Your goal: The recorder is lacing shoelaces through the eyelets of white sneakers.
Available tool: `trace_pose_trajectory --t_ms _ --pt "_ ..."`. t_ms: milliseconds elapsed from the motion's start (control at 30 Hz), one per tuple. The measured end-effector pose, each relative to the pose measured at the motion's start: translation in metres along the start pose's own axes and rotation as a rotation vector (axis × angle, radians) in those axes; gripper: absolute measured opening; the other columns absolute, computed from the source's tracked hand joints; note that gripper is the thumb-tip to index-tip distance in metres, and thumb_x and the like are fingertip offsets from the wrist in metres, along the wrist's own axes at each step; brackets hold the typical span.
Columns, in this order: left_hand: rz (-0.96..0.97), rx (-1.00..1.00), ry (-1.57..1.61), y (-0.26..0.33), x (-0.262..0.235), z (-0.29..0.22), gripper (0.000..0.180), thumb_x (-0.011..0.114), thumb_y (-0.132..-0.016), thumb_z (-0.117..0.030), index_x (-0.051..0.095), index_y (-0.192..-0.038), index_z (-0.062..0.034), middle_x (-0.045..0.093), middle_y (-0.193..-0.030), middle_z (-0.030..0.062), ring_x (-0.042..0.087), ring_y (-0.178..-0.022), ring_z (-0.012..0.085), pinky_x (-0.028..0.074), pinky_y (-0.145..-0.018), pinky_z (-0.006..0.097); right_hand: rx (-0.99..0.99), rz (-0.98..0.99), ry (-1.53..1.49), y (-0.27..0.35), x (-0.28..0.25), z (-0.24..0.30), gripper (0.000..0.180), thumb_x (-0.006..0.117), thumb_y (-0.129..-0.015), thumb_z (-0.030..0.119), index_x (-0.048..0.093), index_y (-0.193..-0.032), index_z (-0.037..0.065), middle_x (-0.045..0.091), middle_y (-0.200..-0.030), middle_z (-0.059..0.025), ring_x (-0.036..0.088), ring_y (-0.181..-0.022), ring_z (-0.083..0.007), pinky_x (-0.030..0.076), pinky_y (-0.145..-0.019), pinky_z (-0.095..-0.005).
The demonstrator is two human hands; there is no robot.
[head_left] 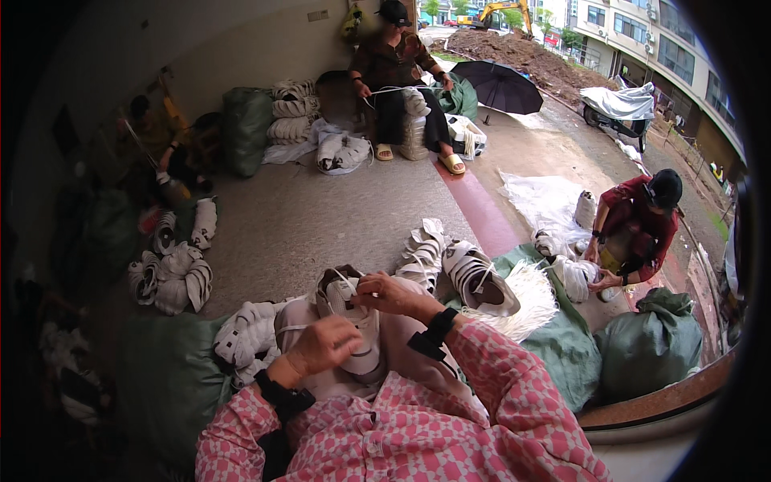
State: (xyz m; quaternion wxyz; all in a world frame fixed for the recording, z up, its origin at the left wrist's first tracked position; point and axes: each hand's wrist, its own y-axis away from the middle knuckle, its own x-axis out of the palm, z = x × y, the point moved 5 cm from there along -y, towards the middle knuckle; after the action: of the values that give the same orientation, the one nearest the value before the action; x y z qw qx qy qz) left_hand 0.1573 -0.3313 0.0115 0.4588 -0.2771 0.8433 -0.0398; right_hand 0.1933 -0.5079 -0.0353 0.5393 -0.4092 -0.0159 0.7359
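A white and grey shoe upper (365, 349) with a brownish collar lies on my lap between my knees. My right hand (393, 293) is at its collar and tongue, the fingers pinched together on what looks like a white shoelace (344, 279). My left hand (325, 345) hovers over the near left side of the upper, fingers curled inward and a little blurred. Whatever the left fingers may hold is hidden. Another bit of white lace (293, 327) shows at the left of the upper, over my trouser leg.
Stacked white uppers (245, 337) sit at my left, by a green sack (173, 365). More uppers (482, 281) and a bundle of white laces (522, 301) rest at my right on green sacking. Co-workers sit ahead (397, 68), at right (642, 217) and far left (152, 132).
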Motion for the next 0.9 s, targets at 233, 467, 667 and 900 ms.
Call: trace_pose_trajectory --t_ms 233,467,667,900 --pt "0.135 0.087 -0.115 0.019 0.054 0.007 0.034 0.07 -0.077 -0.028 0.068 -0.102 -0.0056 0.065 -0.109 0.0133 0.06 -0.108 0.0288 0.044 -0.095 0.038 -0.062 -0.056 -0.118 0.001 0.011 -0.003 0.009 0.065 -0.085 0.014 0.068 -0.084 0.006 0.061 -0.079 -0.0088 0.059 -0.076 -0.0268 0.044 -0.068 -0.0372" --pt "0.215 0.183 -0.178 0.004 0.077 0.02 0.036 0.067 -0.079 -0.038 0.067 -0.099 -0.0084 0.066 -0.103 0.0087 0.06 -0.106 0.0234 0.042 -0.089 0.04 0.014 -0.01 0.113 -0.003 -0.004 -0.015 0.01 0.061 -0.085 0.015 0.069 -0.09 0.01 0.063 -0.081 -0.0053 0.059 -0.085 -0.0254 0.042 -0.082 -0.0367" --pt "0.256 0.117 -0.11 0.003 0.076 0.019 0.035 0.067 -0.076 -0.04 0.069 -0.089 -0.0075 0.068 -0.096 0.0073 0.061 -0.099 0.0213 0.041 -0.087 0.038 0.19 -0.094 0.104 -0.015 0.005 -0.014 0.013 0.06 -0.089 0.017 0.066 -0.09 0.006 0.059 -0.079 -0.0077 0.06 -0.079 -0.0244 0.044 -0.079 -0.0347" --pt "0.037 -0.318 0.731 0.03 0.055 0.036 0.03 0.059 -0.089 -0.035 0.068 -0.091 -0.0066 0.068 -0.087 0.0106 0.064 -0.09 0.0207 0.05 -0.074 0.034 0.364 -0.201 -0.28 -0.003 0.011 -0.014 0.02 0.055 -0.095 0.018 0.066 -0.091 0.001 0.062 -0.077 -0.0017 0.055 -0.073 -0.0095 0.045 -0.068 -0.0249"
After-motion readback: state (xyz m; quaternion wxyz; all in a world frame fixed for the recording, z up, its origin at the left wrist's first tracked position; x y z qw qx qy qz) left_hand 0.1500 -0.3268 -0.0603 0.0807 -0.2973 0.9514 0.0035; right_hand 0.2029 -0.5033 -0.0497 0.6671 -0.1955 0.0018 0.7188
